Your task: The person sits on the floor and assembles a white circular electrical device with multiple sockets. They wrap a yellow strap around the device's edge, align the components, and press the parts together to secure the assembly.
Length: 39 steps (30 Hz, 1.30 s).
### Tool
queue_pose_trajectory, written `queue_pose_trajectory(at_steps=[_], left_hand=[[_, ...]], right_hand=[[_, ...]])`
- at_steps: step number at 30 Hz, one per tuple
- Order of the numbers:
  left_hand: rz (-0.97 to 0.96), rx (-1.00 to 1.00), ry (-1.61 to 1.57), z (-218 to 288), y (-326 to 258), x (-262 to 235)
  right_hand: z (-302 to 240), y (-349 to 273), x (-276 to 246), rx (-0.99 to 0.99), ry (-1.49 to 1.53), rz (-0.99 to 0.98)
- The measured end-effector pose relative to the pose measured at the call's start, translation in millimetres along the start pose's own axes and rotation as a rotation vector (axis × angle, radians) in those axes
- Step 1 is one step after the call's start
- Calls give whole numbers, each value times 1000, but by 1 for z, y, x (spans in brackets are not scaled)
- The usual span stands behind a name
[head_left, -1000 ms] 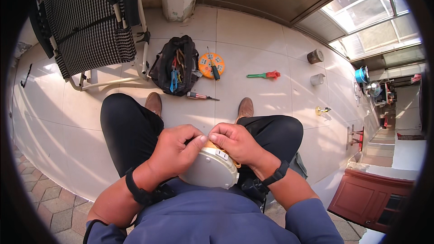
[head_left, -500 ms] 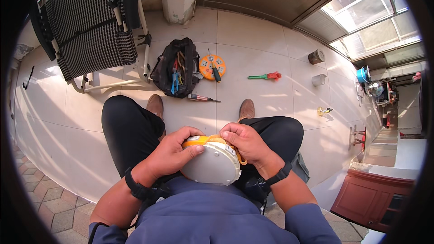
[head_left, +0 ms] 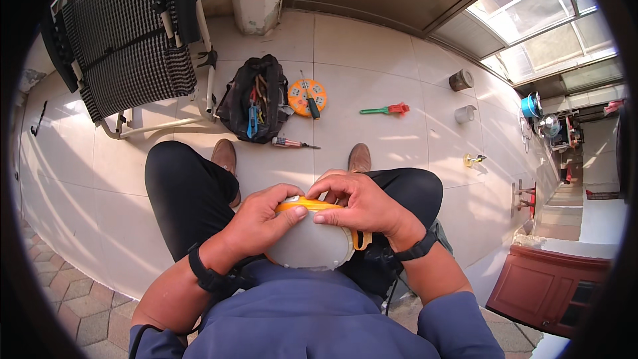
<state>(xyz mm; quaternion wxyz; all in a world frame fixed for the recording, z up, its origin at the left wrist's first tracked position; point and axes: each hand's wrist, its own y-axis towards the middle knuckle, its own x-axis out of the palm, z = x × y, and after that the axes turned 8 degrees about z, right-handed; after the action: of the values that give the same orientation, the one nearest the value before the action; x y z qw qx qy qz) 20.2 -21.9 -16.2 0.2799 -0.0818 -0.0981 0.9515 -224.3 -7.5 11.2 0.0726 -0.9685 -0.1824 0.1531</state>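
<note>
Orange-rimmed round housing (head_left: 311, 244) sits in front of my belly, over my lap, grey face showing. Left hand (head_left: 258, 221) clamps its upper left edge; right hand (head_left: 371, 205) grips the top rim — thumb on the face, fingers over the orange side. Probably light, stiff plastic; smooth face likely slippery, perhaps crackable. Best hold: the rim — orange strap (head_left: 363, 240) at right looks pliable.
</note>
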Motion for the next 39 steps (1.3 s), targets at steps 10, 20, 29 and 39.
queue_pose_trajectory(at_steps=[10, 20, 29, 39], left_hand=[[25, 34, 121, 3, 1, 3], [145, 262, 245, 1, 9, 10], [201, 274, 145, 7, 10, 14], [252, 361, 183, 14, 14, 24]], right_hand=[[-1, 1, 11, -81, -70, 159], [1, 8, 11, -102, -142, 245], [-10, 7, 14, 55, -150, 275], [-5, -1, 19, 129, -165, 332]])
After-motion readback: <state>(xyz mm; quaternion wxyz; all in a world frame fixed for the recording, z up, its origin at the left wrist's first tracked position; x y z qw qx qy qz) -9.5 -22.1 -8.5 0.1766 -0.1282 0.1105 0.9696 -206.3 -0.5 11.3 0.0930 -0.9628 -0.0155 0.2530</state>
